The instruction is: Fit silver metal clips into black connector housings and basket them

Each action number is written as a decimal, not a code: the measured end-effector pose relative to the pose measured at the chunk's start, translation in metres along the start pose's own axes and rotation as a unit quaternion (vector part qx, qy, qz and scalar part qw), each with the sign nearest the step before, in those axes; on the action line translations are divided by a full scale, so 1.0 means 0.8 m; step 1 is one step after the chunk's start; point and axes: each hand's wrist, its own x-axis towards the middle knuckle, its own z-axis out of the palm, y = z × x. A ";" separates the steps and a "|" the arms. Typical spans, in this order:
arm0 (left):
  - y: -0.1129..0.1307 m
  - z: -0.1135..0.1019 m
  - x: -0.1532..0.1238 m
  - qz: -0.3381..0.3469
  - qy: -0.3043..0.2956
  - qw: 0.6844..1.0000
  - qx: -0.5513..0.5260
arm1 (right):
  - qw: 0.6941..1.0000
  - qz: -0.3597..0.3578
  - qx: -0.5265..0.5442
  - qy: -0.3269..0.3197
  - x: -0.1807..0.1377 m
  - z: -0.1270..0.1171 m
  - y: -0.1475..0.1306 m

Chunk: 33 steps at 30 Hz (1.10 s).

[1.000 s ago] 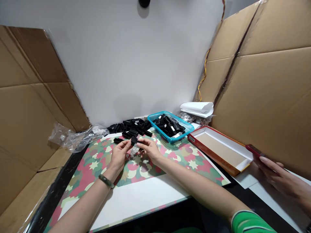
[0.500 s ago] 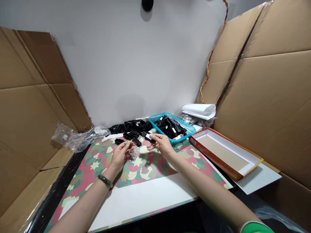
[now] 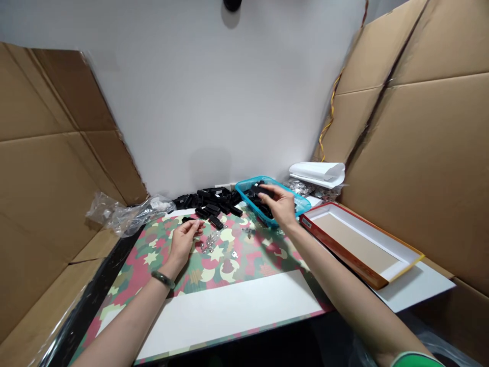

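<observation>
My right hand (image 3: 280, 205) reaches over the blue plastic basket (image 3: 244, 194) of black parts, its fingers closed on a black plastic piece (image 3: 262, 190) held above the basket. My left hand (image 3: 183, 238) rests palm up on the camouflage-patterned mat (image 3: 237, 265) with its fingers loosely curled and nothing visible in them; a green bangle sits on its wrist. Small metal clips (image 3: 211, 241) lie on the mat just right of that hand. Behind it lies a pile of black plastic pieces (image 3: 208, 201).
A red-edged shallow box lid (image 3: 359, 243) lies at right on a white sheet. White folded material (image 3: 317, 172) and bagged small parts sit behind the basket. A crumpled clear plastic bag (image 3: 122, 213) lies at left. Cardboard walls (image 3: 428, 142) close both sides.
My right hand has carried a black piece from in front of my left hand rightward to above the blue basket. Another person's hand at lower right is gone. My left hand now holds nothing.
</observation>
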 end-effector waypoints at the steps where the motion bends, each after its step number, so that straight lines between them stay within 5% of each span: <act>1: -0.001 -0.004 0.003 0.019 0.017 0.999 0.023 | 0.995 -0.059 -0.074 0.029 0.014 -0.008 0.005; 5: -0.004 -0.015 0.014 0.099 0.058 0.988 0.101 | 0.962 -0.048 -0.268 -0.002 0.046 -0.028 0.028; 10: -0.005 -0.007 0.025 0.232 -0.058 0.930 0.280 | 0.937 -0.141 -0.315 -0.045 0.019 -0.017 0.031; 13: -0.008 0.009 0.038 0.331 -0.136 0.849 0.388 | 0.914 -0.169 -0.325 -0.176 -0.010 0.011 0.021; 16: -0.013 0.023 0.054 0.376 -0.184 0.785 0.456 | 0.857 -0.089 -0.377 -0.340 -0.030 0.049 0.019; 18: -0.014 0.029 0.063 0.380 -0.195 0.768 0.478 | 0.843 -0.034 -0.382 -0.377 -0.035 0.073 0.025; 21: -0.010 0.028 0.068 0.368 -0.193 0.784 0.460 | 0.838 -0.006 -0.376 -0.395 -0.032 0.098 0.039; 24: -0.001 0.018 0.061 0.320 -0.157 0.847 0.394 | 0.840 0.017 -0.358 -0.409 -0.026 0.106 0.054; 29: 0.007 0.001 0.036 0.134 -0.092 0.969 0.185 | 0.858 0.046 -0.309 -0.407 -0.026 0.102 0.065; 33: 0.006 0.000 0.016 0.000 -0.072 0.997 0.031 | 0.889 0.043 -0.257 -0.375 -0.032 0.091 0.058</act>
